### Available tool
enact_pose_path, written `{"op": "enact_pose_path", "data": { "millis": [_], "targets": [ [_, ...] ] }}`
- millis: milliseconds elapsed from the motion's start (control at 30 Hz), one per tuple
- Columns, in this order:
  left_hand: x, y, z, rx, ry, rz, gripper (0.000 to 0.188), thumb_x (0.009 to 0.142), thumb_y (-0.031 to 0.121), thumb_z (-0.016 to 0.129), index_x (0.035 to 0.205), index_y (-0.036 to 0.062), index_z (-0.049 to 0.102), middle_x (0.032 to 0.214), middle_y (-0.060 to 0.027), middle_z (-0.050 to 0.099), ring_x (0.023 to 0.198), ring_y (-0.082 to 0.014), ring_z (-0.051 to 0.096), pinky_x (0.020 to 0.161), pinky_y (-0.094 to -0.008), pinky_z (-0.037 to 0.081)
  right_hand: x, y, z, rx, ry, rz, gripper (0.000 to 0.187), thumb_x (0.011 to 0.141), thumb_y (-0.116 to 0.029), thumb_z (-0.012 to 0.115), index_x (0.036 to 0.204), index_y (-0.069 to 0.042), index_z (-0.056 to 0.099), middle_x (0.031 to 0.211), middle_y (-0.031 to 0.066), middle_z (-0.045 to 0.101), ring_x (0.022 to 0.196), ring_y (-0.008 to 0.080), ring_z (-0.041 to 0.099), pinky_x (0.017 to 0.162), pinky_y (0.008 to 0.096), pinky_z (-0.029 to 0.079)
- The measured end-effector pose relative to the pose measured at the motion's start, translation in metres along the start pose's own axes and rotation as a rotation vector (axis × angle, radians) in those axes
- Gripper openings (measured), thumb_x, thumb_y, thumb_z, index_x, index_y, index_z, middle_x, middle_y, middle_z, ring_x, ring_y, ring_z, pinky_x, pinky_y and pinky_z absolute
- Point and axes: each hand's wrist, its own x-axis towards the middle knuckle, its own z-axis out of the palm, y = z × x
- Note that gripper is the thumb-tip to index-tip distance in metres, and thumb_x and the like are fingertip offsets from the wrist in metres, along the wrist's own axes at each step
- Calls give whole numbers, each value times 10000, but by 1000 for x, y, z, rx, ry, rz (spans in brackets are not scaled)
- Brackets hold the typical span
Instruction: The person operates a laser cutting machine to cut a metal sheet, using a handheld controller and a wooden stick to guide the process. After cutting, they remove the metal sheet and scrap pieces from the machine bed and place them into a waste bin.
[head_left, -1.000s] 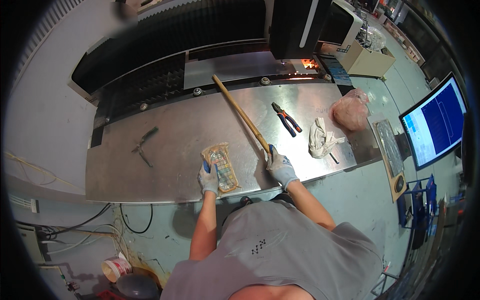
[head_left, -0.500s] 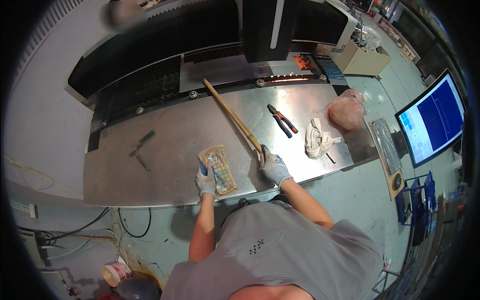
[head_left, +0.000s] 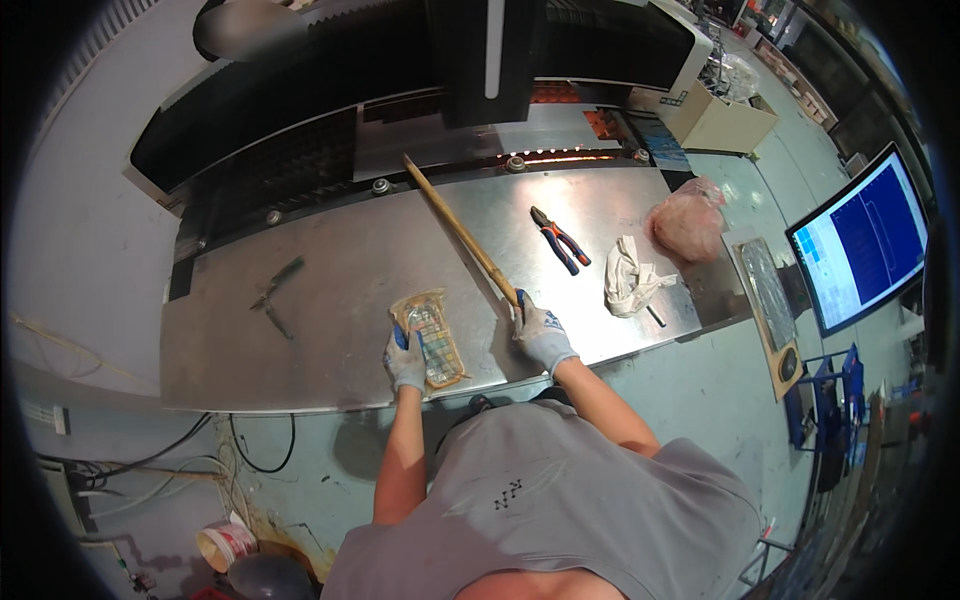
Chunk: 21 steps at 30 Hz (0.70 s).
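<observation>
My left hand (head_left: 405, 360), in a grey glove, grips the near end of a clear plastic packet (head_left: 430, 320) with coloured contents that lies on the metal table (head_left: 330, 290). My right hand (head_left: 540, 335), also gloved, is closed around the near end of a long wooden stick (head_left: 460, 232). The stick lies slanted across the table, its far end reaching the dark machine (head_left: 400, 90) at the back.
Pliers with red and blue handles (head_left: 560, 240), a crumpled white cloth (head_left: 630, 275) and a pink plastic bag (head_left: 685, 220) lie to the right. Dark metal scraps (head_left: 272, 295) sit on the left. A blue monitor (head_left: 860, 235) stands far right; cables and a cup (head_left: 222, 545) lie on the floor.
The view has shifted, so the table appears higher and closer. Both hands keep their hold on the packet and the stick, which stay in about the same place on the table.
</observation>
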Motion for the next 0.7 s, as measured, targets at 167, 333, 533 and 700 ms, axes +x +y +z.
{"op": "enact_pose_path", "data": {
  "millis": [167,333,533,700],
  "targets": [
    [3,-11,6,34,54,6,470,1046,410,697,1310,24,747,1171,-194,802,1069,-344,764,966,-448,564,0,2,0,-15,8,-3,555,1143,-370,433,1622,-98,502,1179,344,739,1081,512,727,981,587,560],
    [2,-13,7,33,25,-18,561,1046,482,690,1344,9,726,1205,-226,785,1137,-395,744,1000,-467,550,2,3,1,-13,13,-9,561,1145,-380,429,1643,-125,484,1178,346,738,1081,509,730,981,588,559],
    [-5,7,-2,71,15,-32,592,1033,527,677,1318,10,715,1215,-268,754,1158,-449,713,999,-502,541,2,4,2,-30,24,-19,545,1148,-377,425,1628,-130,496,1081,329,753,1003,507,741,921,593,572],
    [-4,12,-5,49,-5,-45,520,1027,494,683,1251,28,734,1137,-269,766,1091,-472,728,943,-518,554,5,6,5,-32,29,-26,540,1149,-372,424,1622,-122,492,1017,325,755,944,514,744,869,607,573]
  ]
}}
